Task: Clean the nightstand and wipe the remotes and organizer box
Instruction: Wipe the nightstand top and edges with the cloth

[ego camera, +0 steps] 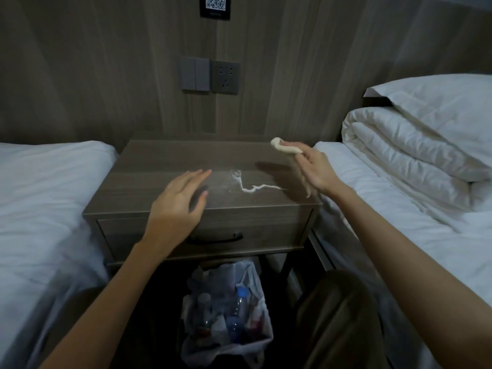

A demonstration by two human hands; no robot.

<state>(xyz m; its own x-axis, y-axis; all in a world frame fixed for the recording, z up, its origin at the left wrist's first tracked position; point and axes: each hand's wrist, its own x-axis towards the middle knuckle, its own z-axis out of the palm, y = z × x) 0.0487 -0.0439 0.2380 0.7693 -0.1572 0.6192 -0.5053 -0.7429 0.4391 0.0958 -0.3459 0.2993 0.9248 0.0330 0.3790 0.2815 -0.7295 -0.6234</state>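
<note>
My left fingers (pixel 197 174) are spread straight and hold nothing, low over the front of the nightstand (pixel 159 166) worktop. My right fingers (pixel 306 155) pinch a wadded cloth (pixel 285 148) above its back right corner. A white powder trail (pixel 250 189) lies on the worktop between both sets of fingers.

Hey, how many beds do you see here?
2. The left bed lies left of the nightstand; the right bed lies right of it, bearing a folded duvet and pillow. None seem hidden.
</note>
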